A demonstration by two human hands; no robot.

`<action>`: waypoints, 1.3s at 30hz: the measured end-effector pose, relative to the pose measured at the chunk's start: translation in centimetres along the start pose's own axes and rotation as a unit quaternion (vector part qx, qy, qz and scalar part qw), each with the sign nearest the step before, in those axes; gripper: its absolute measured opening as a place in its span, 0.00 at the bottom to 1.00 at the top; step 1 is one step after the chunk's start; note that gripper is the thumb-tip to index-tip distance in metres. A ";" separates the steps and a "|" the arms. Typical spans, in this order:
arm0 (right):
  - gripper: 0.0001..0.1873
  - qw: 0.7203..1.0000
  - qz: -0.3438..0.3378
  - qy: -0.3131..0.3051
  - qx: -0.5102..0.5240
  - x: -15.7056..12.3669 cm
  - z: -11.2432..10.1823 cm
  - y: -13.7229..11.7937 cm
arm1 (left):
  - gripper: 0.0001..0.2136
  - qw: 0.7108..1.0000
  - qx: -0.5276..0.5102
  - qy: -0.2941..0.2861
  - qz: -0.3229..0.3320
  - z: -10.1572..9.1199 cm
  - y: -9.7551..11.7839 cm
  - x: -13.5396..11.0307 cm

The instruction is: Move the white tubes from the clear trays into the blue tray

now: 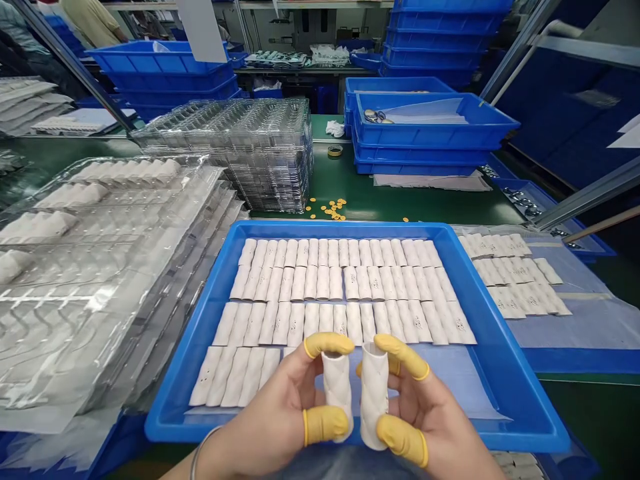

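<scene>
My left hand (283, 417) pinches a white paper tube (337, 385) between thumb and forefinger, both in yellow finger cots. In the same way, my right hand (433, 420) grips a second white tube (374, 393), held upright beside the first. Both hands hover over the near edge of a blue tray (175, 393) filled with several rows of the same white tubes (345, 287) lying flat.
Clear plastic blister trays (100, 280), some holding tubes, are stacked at left, with a taller stack (265, 147) behind. More tubes (515, 273) lie on plastic sheet at right. Blue bins (430, 127) stand at the back, yellow finger cots (330, 208) are scattered on the green table, and a person (90, 20) is far left.
</scene>
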State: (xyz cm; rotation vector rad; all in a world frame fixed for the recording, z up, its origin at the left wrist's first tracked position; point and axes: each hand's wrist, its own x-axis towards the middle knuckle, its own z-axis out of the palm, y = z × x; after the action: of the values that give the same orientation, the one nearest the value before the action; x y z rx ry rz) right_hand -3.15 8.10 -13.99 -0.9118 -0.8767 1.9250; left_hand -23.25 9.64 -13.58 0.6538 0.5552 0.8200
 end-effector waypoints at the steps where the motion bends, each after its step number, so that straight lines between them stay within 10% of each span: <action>1: 0.32 1.000 -0.004 0.002 0.001 0.0 0.0 -0.2 | 0.24 1.000 -0.001 0.001 0.006 -0.1 0.1 0.0; 39: 0.38 0.994 0.031 -0.060 0.090 0.4 -0.2 -2.0 | 0.20 0.991 -0.121 0.028 -0.046 1.6 0.8 0.7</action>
State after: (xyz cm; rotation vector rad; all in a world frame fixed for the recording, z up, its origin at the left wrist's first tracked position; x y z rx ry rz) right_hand -2.39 9.31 -12.53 -0.7311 -0.7370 2.0916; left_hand -22.16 10.16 -12.09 0.3809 0.5237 0.8052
